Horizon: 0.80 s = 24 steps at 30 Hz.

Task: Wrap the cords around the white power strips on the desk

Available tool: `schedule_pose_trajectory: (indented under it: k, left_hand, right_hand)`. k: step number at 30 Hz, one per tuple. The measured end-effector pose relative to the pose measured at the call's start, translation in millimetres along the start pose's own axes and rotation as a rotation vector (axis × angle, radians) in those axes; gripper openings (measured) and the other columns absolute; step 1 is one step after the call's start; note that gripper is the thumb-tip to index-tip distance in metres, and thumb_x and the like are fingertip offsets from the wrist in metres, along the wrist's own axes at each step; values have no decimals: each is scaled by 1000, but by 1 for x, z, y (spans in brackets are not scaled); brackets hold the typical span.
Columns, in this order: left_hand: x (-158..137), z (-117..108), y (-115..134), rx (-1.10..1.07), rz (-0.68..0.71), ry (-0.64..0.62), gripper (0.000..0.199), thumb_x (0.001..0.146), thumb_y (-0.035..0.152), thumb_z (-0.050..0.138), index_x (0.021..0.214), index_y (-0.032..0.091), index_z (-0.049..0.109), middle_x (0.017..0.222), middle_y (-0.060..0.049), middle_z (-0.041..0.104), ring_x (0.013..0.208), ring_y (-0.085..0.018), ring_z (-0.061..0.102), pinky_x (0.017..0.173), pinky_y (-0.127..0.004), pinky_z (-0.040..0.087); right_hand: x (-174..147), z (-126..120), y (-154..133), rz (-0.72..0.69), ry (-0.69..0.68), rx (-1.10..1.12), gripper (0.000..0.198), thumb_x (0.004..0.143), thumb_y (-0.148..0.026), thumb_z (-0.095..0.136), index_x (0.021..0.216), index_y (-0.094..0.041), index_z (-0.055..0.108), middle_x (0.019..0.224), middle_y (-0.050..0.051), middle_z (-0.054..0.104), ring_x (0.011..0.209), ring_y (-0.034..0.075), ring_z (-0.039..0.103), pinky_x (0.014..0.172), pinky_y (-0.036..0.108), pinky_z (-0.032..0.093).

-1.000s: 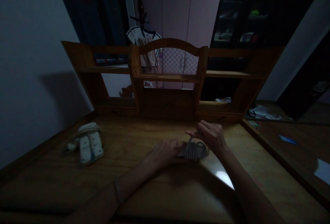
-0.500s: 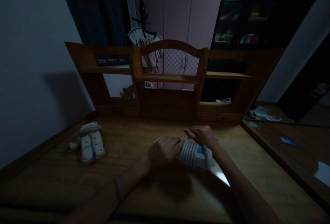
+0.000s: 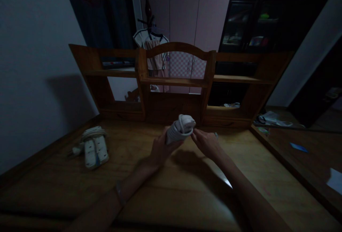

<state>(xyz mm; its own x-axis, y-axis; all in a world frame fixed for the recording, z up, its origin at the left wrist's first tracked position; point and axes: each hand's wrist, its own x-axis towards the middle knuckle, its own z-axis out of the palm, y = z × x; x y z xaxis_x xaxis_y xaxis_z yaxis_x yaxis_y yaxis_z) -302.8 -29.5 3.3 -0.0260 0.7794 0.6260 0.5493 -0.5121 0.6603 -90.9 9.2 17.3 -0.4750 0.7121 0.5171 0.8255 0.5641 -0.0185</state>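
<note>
A white power strip with its cord wound round it in several turns is raised above the wooden desk, its end tilted up. My left hand is closed round its left side. To the right, my right hand has its fingers pinched at the edge of the strip, against a loop of the cord; the fingertips are partly hidden in the dim light. A second power strip, its cord bundled over the top, lies on the desk at the left, apart from both hands.
A wooden shelf unit stands along the back of the desk. The wall borders the left side. On a lower surface at the right lie a blue card and white paper. A small object sits behind my right hand.
The held power strip has been turned and lifted, so its end now points up and away. My left hand has rolled with it; my right hand has come down and in, its fingers closing at the strip's edge.
</note>
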Motion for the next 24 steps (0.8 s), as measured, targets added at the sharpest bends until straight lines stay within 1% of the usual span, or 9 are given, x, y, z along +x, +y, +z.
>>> schedule_pose_trajectory:
  k: [1,3,5,7,11,15,18,21,24]
  left_hand:
    - [3,1,0,-102,-86,19,47,75,49,65,111,22,53,97,-5,68,81,-19,65,68,-25,49]
    - [8,3,-2,-334,-247,46,44,78,51,61,107,19,56,89,-5,68,72,-17,65,62,-24,50]
    - [12,6,-7,-565,-390,65,47,77,56,58,103,17,57,80,-5,67,59,-15,63,52,-24,49]
    - [16,7,-12,-729,-492,81,52,76,61,56,99,15,57,73,-5,66,53,-15,62,47,-24,48]
    - [21,5,-22,-864,-620,79,56,74,66,54,89,13,60,69,-5,66,54,-15,63,47,-22,47]
    - [23,1,-26,-943,-775,-7,63,72,72,51,82,11,62,65,-4,65,53,-15,63,46,-23,47]
    - [22,1,-28,-955,-811,-64,69,70,77,46,78,10,62,62,-5,63,51,-16,62,43,-24,47]
    - [18,5,-28,-846,-726,-54,66,70,75,49,78,11,62,63,-6,64,49,-16,60,42,-23,45]
    - [11,10,-26,-691,-638,-96,60,71,70,54,80,12,63,63,-6,65,48,-15,60,42,-22,44]
  right_hand:
    - [0,0,-2,7,-2,-8,32,97,-39,34,91,-20,59,84,4,70,65,14,63,53,25,25]
    - [1,1,-3,36,4,-32,30,97,-40,35,93,-20,56,84,3,70,65,14,63,52,25,24]
    - [1,3,0,81,20,-71,26,97,-38,37,92,-20,56,83,3,70,63,14,62,51,25,21]
    - [1,4,7,117,56,-94,24,97,-36,38,92,-20,55,83,4,69,61,13,61,50,25,21]
    - [0,5,17,112,176,-75,22,96,-33,40,97,-19,57,87,4,68,63,13,61,51,24,24]
    - [-4,3,19,46,249,-83,21,96,-29,41,103,-20,59,87,3,64,65,11,58,52,24,26]
    - [-7,2,17,-64,310,-133,20,95,-26,43,104,-21,61,79,2,60,62,10,52,53,24,26]
    - [-10,-1,12,-211,379,-167,18,94,-24,47,101,-21,63,68,0,53,58,9,44,54,25,25]
    - [-12,-6,2,-289,450,-139,15,92,-28,53,99,-20,64,63,-2,48,56,9,41,54,25,25]
